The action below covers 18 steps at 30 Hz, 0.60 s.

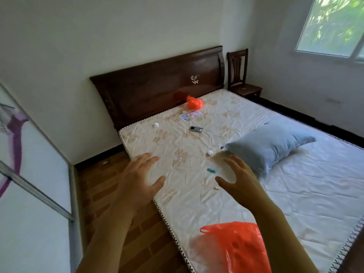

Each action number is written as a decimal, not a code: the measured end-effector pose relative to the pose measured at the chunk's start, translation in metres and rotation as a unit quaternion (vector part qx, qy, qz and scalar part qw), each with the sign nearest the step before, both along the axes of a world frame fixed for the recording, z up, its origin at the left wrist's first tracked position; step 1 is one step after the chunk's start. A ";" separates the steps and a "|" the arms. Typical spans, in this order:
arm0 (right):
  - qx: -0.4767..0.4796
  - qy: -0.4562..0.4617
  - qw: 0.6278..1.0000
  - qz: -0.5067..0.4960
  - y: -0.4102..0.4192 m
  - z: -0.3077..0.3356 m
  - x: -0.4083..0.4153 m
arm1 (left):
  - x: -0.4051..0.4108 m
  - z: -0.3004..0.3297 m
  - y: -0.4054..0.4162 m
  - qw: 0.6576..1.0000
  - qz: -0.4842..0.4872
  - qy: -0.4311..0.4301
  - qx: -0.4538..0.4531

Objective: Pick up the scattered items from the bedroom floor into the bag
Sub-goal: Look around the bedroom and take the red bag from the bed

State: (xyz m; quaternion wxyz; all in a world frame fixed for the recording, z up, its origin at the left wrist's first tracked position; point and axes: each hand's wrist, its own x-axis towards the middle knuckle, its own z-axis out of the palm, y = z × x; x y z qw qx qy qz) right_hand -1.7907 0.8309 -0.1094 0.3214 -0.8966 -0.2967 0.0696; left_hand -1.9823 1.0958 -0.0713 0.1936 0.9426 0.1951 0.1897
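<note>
Both hands, left hand (137, 180) and right hand (239, 178), hover released; the limp orange bag (234, 247) on the mattress (295, 194) likely lifts by its handle loop.

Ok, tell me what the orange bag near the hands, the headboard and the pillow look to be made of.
Orange bag: thin plastic film, glossy, translucent, crinkled.
Headboard: dark wood, apparently varnished; it shows glare.
Pillow: soft blue-grey fabric, matte; fibre unclear.
</note>
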 end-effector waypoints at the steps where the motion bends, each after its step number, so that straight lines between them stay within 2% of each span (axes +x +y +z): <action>1: -0.002 0.003 1.000 -0.009 -0.006 -0.002 0.008 | 0.013 0.002 0.001 1.000 -0.009 0.002 -0.001; 8: -0.012 0.018 0.995 -0.093 -0.056 -0.027 0.045 | 0.108 -0.010 -0.014 0.995 -0.100 0.019 -0.014; 12: -0.029 0.033 0.986 -0.158 -0.082 -0.052 0.054 | 0.153 -0.048 -0.029 0.987 -0.150 0.038 -0.037; 18: -0.033 0.092 0.958 -0.268 -0.105 -0.118 0.042 | 0.204 -0.124 -0.035 0.963 -0.229 0.123 -0.072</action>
